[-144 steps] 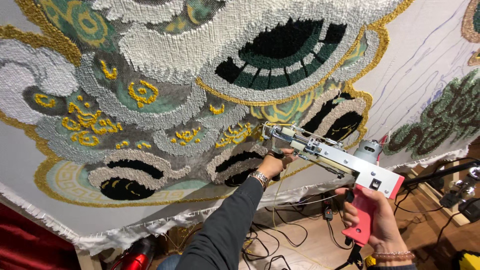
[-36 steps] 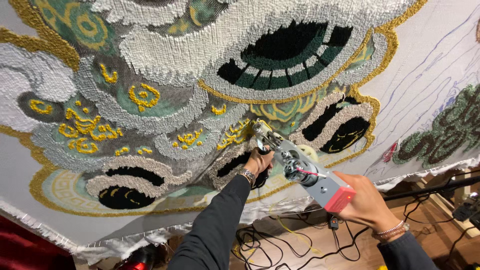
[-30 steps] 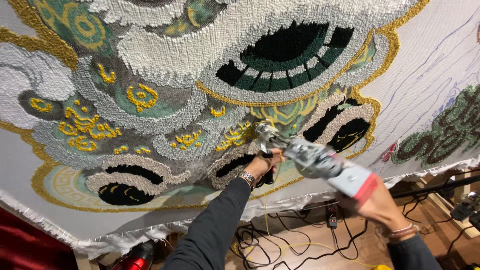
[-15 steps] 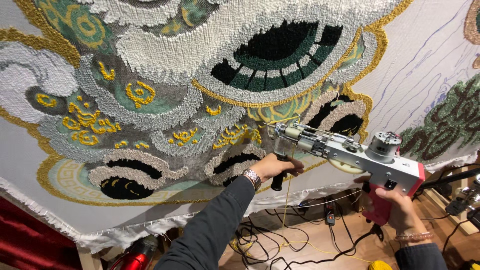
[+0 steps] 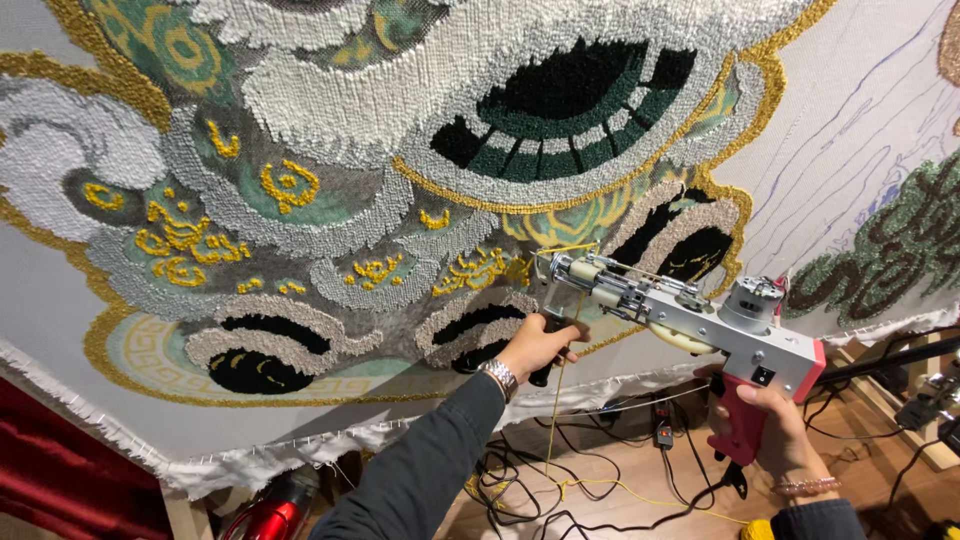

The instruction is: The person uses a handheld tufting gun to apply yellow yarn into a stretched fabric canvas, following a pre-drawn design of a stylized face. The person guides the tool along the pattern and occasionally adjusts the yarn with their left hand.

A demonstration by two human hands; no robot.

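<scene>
Nearest to you, your right hand [image 5: 775, 435] is wrapped around the red pistol grip at the back end of the tufting gun [image 5: 690, 315], fingers closed tight on it, with a beaded bracelet [image 5: 805, 487] at the wrist just below. Your left hand [image 5: 538, 345] sits further forward along the gun, fingers curled shut around the black front handle that hangs under the gun's nose; a metal watch [image 5: 498, 375] shows at that wrist, where the dark sleeve [image 5: 415, 470] begins.

The tufting gun itself lies between your two hands, tilted so that its nose is higher and to the left and its red grip lower and to the right. Its silver body carries a round motor on top near the rear. The needle end is at or just against the cloth; you cannot tell from here whether it is pushed in. A strand of yellow yarn [image 5: 552, 420] drops from the gun's front end down toward the floor.

Below the gun, black cables [image 5: 520, 490] and more yellow yarn are tangled on the wooden floor.

Beyond the gun's nose stretches the tufted rug [image 5: 380, 170], worked in white, grey, green, black and gold, with bare backing cloth [image 5: 850, 110] to the right of the gun.
</scene>
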